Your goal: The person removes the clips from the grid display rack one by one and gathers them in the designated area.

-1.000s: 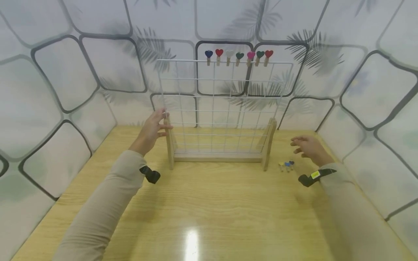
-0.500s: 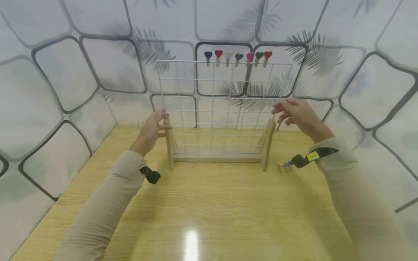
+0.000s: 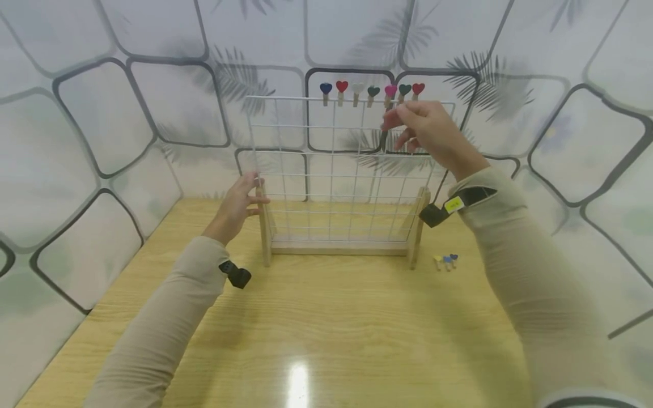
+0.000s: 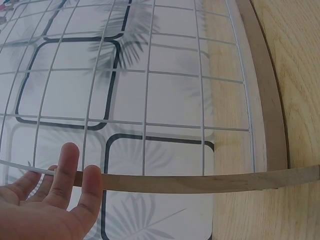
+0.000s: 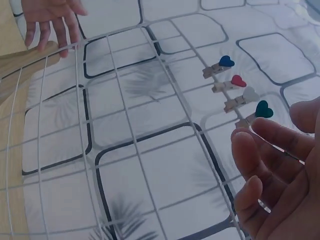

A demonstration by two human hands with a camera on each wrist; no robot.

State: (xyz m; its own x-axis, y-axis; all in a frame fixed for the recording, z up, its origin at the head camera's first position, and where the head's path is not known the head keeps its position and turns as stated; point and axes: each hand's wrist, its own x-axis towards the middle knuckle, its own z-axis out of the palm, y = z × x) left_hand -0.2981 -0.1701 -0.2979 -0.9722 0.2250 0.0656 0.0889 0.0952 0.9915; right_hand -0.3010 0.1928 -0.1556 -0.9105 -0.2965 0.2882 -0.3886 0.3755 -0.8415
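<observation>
A white wire grid panel (image 3: 333, 151) stands upright in a wooden stand (image 3: 339, 248). Along its top wire sits a row of several small wooden clothespins with hearts: dark blue (image 3: 326, 88), red (image 3: 342, 86), white, green (image 5: 264, 109), pink (image 3: 390, 91), another green and another red. My left hand (image 3: 232, 207) holds the left upright, some fingers in front and others behind the wire (image 4: 62, 185). Close to the top wire, my right hand (image 3: 431, 131) has loosely bent fingers with nothing visible between them. It overlaps the lower parts of the right-hand clothespins in the head view.
Three more heart clothespins, yellow (image 3: 437, 262), light blue (image 3: 448, 263) and dark blue (image 3: 454, 260), lie on the wooden table (image 3: 326, 317) right of the stand. Patterned panels (image 3: 178, 102) enclose the back and sides.
My right hand has risen leftward from above the table at right, past the panel's right edge, up to the top row of clothespins. My left hand has stayed at the left upright.
</observation>
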